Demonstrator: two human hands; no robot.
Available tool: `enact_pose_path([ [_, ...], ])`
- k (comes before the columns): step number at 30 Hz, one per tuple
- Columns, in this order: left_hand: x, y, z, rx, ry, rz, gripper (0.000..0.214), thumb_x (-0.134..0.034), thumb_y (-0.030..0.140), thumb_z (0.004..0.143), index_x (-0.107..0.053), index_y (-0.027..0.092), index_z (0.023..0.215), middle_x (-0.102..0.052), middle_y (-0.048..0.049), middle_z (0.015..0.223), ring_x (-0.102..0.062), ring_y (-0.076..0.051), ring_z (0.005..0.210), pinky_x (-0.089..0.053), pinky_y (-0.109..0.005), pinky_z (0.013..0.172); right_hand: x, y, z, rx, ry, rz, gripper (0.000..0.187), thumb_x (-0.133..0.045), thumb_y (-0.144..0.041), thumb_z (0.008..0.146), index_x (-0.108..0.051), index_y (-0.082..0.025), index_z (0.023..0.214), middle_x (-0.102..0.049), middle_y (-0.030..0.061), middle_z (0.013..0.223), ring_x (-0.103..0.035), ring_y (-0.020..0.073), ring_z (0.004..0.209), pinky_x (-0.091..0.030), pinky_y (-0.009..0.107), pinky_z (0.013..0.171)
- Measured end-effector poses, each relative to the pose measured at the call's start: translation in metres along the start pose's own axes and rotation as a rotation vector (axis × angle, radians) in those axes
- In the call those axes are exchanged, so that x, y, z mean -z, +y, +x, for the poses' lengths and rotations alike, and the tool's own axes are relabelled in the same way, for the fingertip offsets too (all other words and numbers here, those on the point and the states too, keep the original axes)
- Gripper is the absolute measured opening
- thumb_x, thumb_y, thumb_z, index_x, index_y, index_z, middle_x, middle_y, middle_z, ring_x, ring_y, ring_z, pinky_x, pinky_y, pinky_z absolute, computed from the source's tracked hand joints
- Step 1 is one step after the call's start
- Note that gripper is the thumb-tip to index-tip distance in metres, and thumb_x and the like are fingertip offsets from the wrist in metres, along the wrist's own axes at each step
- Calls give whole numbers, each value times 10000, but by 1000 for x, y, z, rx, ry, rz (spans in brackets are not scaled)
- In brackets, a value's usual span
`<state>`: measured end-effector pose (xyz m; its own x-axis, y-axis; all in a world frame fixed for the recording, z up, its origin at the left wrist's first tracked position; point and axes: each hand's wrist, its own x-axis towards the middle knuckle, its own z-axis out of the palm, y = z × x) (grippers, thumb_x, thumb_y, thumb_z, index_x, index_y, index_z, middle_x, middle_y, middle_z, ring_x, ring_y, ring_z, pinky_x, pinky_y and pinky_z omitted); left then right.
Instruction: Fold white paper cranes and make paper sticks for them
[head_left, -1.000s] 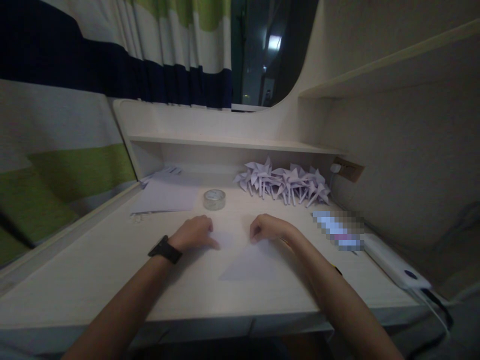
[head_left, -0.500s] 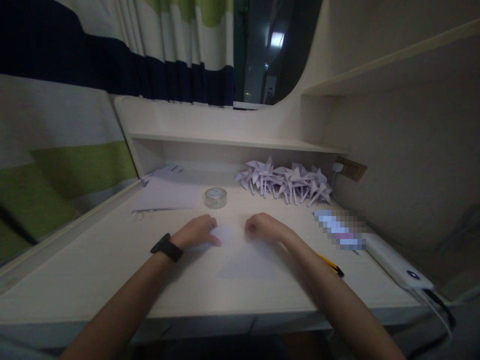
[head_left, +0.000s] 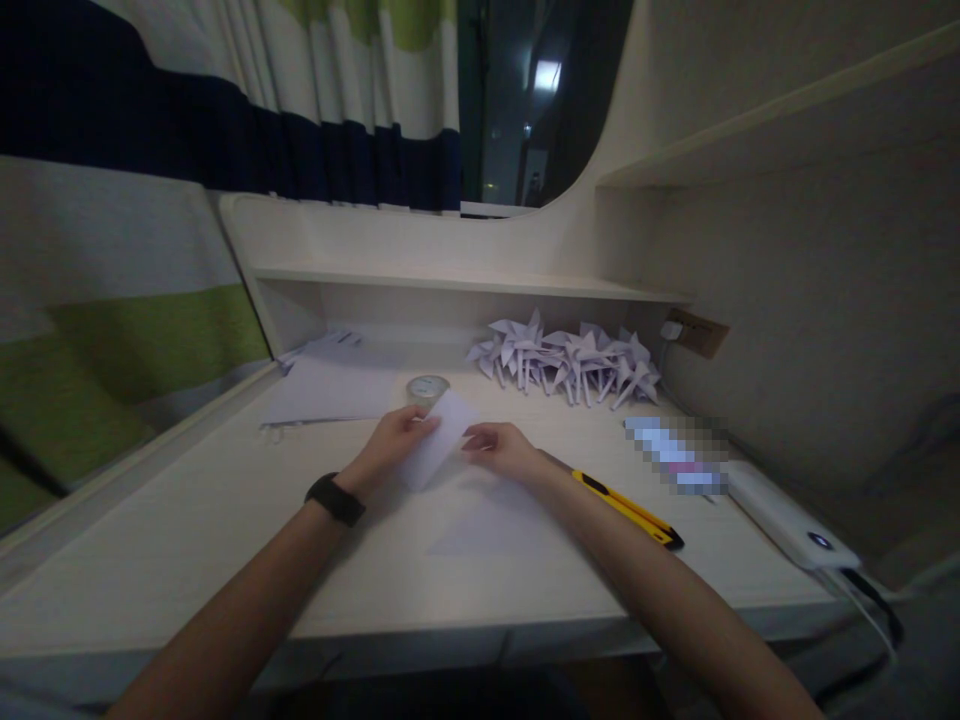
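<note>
A white piece of paper (head_left: 437, 445) is raised and tilted above the desk. My left hand (head_left: 394, 440), with a dark band on its wrist, pinches its left side between thumb and fingers. Beside the paper's right edge is my right hand (head_left: 501, 450), its fingers curved with a gap between them and the thumb; whether a fingertip touches the paper is unclear. A flat, triangular white paper piece (head_left: 487, 530) lies on the desk below the hands. Just behind the raised paper sits a roll of clear tape (head_left: 426, 388), partly covered by it.
Several paper pinwheels (head_left: 574, 358) are bunched at the back right. White sheets (head_left: 330, 380) lie at the back left. A yellow utility knife (head_left: 630, 510) rests by my right forearm. A white power strip (head_left: 787, 520) and a blurred-out item (head_left: 675, 455) lie along the right side.
The paper in my left hand has been lifted and tilted up off the desk. My right hand has shifted slightly left towards it, and more of the yellow knife now shows.
</note>
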<state>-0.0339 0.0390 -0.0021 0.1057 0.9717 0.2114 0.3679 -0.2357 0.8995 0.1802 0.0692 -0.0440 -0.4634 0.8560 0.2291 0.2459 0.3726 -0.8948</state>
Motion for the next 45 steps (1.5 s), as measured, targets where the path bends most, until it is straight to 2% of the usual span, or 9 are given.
enact_pose_path([
  [6, -17, -1, -6, 86, -41, -313, 395, -594, 497, 784, -557, 162, 990, -654, -34, 764, -585, -158, 593, -451, -263, 533, -12, -4, -1, -49, 9, 236, 430, -734, -540, 650, -678, -118, 711, -643, 27, 665, -542, 119, 580, -425, 249, 594],
  [10, -20, -4, -7, 36, -142, -395, 436, -634, 451, 782, -543, 138, 1071, -680, -92, 884, -644, -191, 734, -505, -315, 666, -11, -2, 1, -159, 142, 375, 439, -751, -552, 591, -621, -138, 659, -593, 5, 595, -506, 108, 531, -413, 247, 552],
  [15, -18, -8, -7, 85, -244, -400, 563, -735, 373, 720, -512, 156, 1189, -692, -116, 941, -667, -212, 791, -510, -313, 670, 0, -3, 5, -113, 303, 158, 334, -662, -481, 699, -624, -151, 738, -588, -3, 609, -492, 117, 543, -379, 227, 515],
  [20, -17, -9, -4, 112, -72, -437, 506, -732, 420, 712, -569, 164, 1117, -673, -99, 995, -649, -193, 810, -502, -283, 648, 10, -6, 3, -34, 162, -118, 255, -591, -389, 781, -662, -145, 800, -634, 20, 698, -528, 129, 621, -387, 217, 545],
  [24, -14, -4, -4, 69, -54, -343, 336, -715, 413, 715, -660, 113, 857, -648, -47, 737, -569, -137, 610, -416, -235, 530, 10, -5, 1, -4, 38, -194, 260, -590, -373, 792, -690, -133, 801, -634, 16, 672, -514, 119, 608, -377, 209, 539],
  [29, -13, -4, -5, 82, 41, -288, 297, -713, 406, 704, -642, 120, 671, -562, -3, 555, -470, -111, 488, -330, -230, 461, 12, -1, 1, -20, 12, -123, 300, -666, -404, 725, -707, -115, 795, -653, 27, 659, -524, 126, 585, -375, 223, 527],
  [34, -11, -11, 0, 113, 98, -296, 357, -717, 460, 684, -680, 109, 742, -603, -22, 594, -484, -121, 501, -322, -228, 455, 23, 0, 2, -112, 64, 3, 301, -740, -403, 622, -693, -108, 661, -626, 15, 570, -491, 110, 519, -344, 225, 496],
  [41, -10, -19, 4, 119, 137, -314, 431, -739, 489, 648, -700, 97, 822, -613, -26, 606, -492, -119, 502, -317, -223, 452, 31, -8, 1, -200, 282, 254, 277, -773, -355, 536, -700, -115, 653, -623, 13, 546, -480, 98, 486, -331, 217, 469],
  [45, -9, -19, 6, 89, 210, -326, 402, -732, 476, 652, -679, 114, 819, -640, -41, 670, -548, -136, 569, -380, -227, 490, 34, -12, 2, -216, 389, 276, 246, -750, -317, 522, -691, -112, 645, -629, 25, 560, -508, 111, 495, -370, 223, 466],
])
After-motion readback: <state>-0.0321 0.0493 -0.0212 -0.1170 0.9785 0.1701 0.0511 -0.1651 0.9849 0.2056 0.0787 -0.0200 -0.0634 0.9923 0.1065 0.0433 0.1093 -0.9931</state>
